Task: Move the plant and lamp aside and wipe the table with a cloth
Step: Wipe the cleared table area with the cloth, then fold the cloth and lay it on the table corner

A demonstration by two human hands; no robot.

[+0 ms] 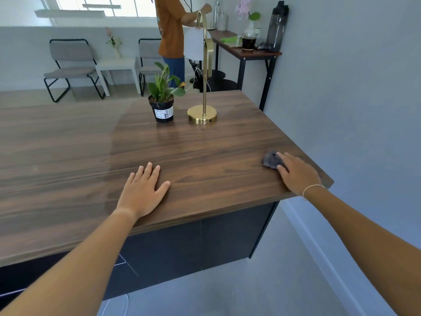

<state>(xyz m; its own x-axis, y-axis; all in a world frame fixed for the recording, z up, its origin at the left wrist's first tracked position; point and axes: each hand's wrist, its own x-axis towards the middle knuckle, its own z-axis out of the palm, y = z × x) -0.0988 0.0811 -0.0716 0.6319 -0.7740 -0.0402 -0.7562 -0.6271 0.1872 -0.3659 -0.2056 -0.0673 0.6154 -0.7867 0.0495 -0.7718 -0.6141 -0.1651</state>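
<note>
Both hands sit on the worktop (205, 144): left hand (142, 190) flat, fingers spread; right hand (296, 173) pressing the cloth (270, 160). Wipe in long, overlapping strokes, steering clear of plant (163, 101) and lamp (202, 114).

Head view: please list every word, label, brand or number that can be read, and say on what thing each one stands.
No text can be read.
White label on the plant pot: dark print like a barcode, too small and blurred to read.
Lamp, cloth, table: no writing visible.
</note>
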